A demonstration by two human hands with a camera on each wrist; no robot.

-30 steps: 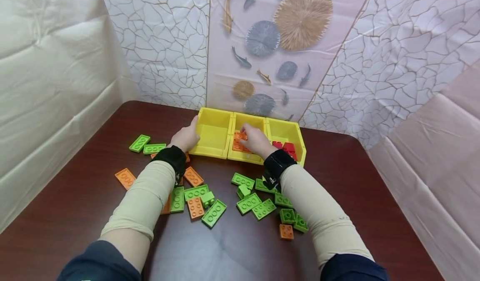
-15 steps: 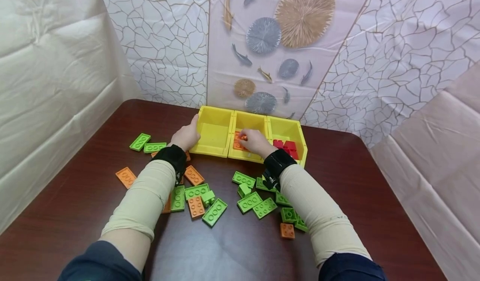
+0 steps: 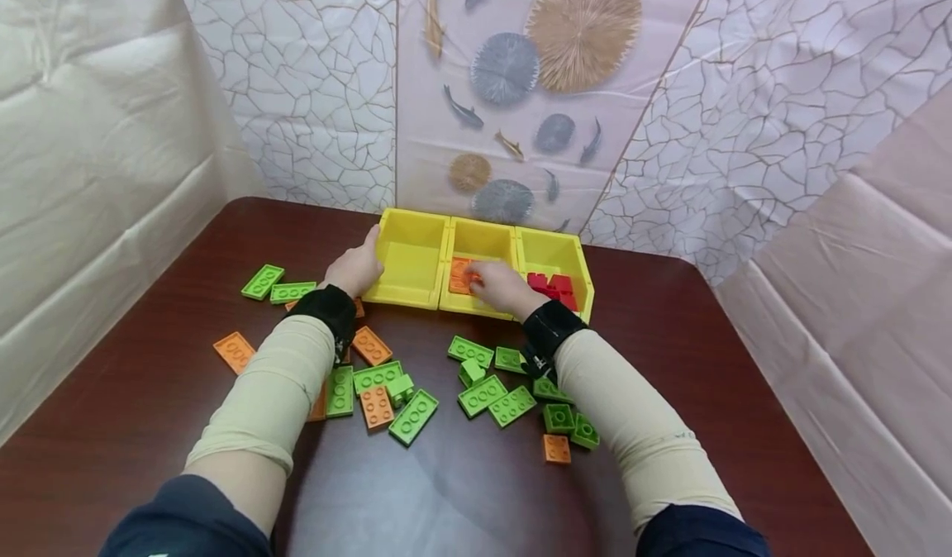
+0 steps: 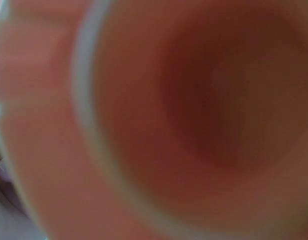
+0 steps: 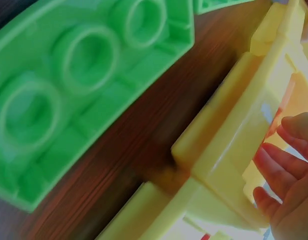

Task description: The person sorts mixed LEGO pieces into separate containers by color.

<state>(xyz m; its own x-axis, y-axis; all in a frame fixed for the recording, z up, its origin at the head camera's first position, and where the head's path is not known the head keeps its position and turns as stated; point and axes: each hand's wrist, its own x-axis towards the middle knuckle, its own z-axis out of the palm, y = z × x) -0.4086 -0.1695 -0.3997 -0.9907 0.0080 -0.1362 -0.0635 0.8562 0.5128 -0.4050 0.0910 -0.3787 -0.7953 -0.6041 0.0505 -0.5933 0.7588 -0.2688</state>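
Note:
A yellow three-compartment bin (image 3: pixel 405 299) stands at the back of the table. At its left end my left hand (image 3: pixel 355 269) grips the side wall, one finger pointing up along the rim. My right hand (image 3: pixel 502 286) reaches into the middle compartment, its fingertips at the orange toy bricks (image 3: pixel 459 276) lying there. In the right wrist view the fingers (image 5: pixel 279 167) are loosely bent and spread, with no brick visible between them. Red bricks (image 3: pixel 554 287) lie in the right compartment. A blurred orange brick (image 4: pixel 49 165) fills most of the left wrist view.
Green bricks (image 3: pixel 414 416) and orange bricks (image 3: pixel 372 347) lie scattered under and between both forearms. More green bricks (image 3: pixel 513 407) sit in front of the bin, near an orange one (image 3: pixel 556 449). Patterned cloth (image 3: pixel 320 86) hangs behind the table.
My right hand has shifted slightly over the orange bricks in the middle compartment. My left hand stays at the bin's left wall. The head view has turned slightly right.

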